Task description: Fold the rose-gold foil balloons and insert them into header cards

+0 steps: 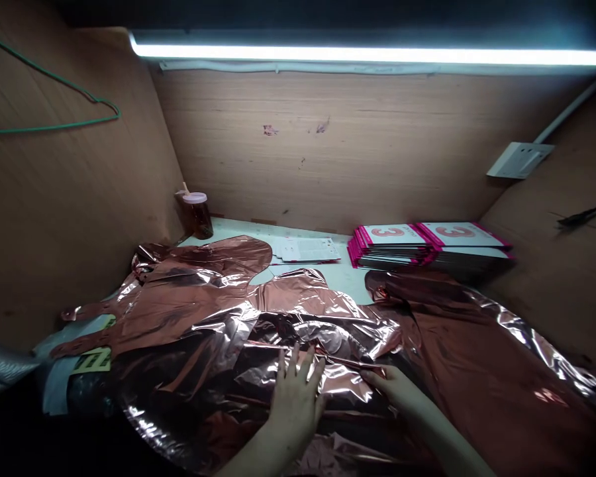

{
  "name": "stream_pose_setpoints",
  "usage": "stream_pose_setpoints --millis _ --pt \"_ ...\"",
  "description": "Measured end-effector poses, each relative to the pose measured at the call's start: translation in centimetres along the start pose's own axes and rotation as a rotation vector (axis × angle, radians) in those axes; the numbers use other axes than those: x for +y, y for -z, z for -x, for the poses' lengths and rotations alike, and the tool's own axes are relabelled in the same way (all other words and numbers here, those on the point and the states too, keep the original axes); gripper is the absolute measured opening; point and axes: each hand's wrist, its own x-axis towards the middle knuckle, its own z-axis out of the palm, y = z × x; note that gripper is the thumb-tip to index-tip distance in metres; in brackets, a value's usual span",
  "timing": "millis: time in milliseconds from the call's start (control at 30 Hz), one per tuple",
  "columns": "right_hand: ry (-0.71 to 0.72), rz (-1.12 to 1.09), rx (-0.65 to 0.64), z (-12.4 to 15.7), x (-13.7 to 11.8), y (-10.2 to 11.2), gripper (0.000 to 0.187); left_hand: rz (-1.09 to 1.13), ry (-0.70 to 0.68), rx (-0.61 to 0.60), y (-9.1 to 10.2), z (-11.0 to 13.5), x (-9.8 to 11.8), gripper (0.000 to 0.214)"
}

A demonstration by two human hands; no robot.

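Note:
A heap of shiny rose-gold foil balloons (218,311) covers most of the work surface. My left hand (295,394) lies flat on the foil near the front, fingers stretched and spread. My right hand (395,387) sits just to its right, fingers pinched on a folded edge of the foil (350,363). More crumpled foil (481,344) spreads to the right.
Two stacks of pink-edged packaging cards (427,245) printed with a "3" stand at the back right. A loose white card (305,250) lies at the back middle, a capped brown jar (197,213) in the back left corner. Wooden walls enclose the booth; a wall socket (520,159) is on the right.

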Motion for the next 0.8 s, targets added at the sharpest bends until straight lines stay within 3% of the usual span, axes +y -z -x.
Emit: stream_pose_setpoints --millis 67,133,200,233,300,333,400,467,533,600,633,800 --pt "-0.007 0.093 0.128 0.4 -0.2 1.0 0.045 -0.001 0.024 -0.041 -1.1 -0.1 0.3 0.060" --pt "0.102 0.300 0.401 1.1 -0.8 1.1 0.036 -0.023 0.064 -0.037 -1.6 -0.1 0.2 0.062" --pt "0.395 0.596 0.649 1.7 -1.6 -0.5 0.034 -0.055 0.075 -0.018 -2.0 0.0 0.0 0.064" --pt "0.588 0.747 0.671 1.9 -1.9 -1.8 0.036 -0.079 0.076 -0.007 -2.2 0.1 0.0 0.066" --pt "0.898 0.962 0.473 2.0 -1.6 -4.5 0.045 -0.136 0.089 0.010 -2.7 0.1 0.0 0.067" --pt "0.961 1.021 0.350 1.9 -1.0 -5.4 0.052 -0.159 0.103 0.019 -2.9 0.1 0.0 0.068" --pt "0.913 1.089 0.248 1.4 0.9 -5.6 0.061 -0.178 0.131 0.040 -3.2 0.0 0.0 0.068" --pt "0.740 1.081 0.388 0.4 2.8 -3.9 0.063 -0.161 0.144 0.060 -3.2 0.0 0.0 0.070" --pt "0.597 1.016 0.564 -1.0 3.2 -1.7 0.065 -0.136 0.147 0.058 -3.1 0.0 -0.1 0.072" --pt "0.567 0.946 0.553 -3.0 1.2 -0.5 0.064 -0.115 0.157 0.041 -2.9 0.0 0.0 0.072" --pt "0.590 0.923 0.476 -4.3 -0.6 -0.5 0.059 -0.106 0.161 0.030 -2.8 0.0 0.0 0.072" --pt "0.742 0.923 0.107 -9.8 -11.1 -3.1 0.020 -0.096 0.190 0.026 -2.6 -0.1 -0.1 0.064"
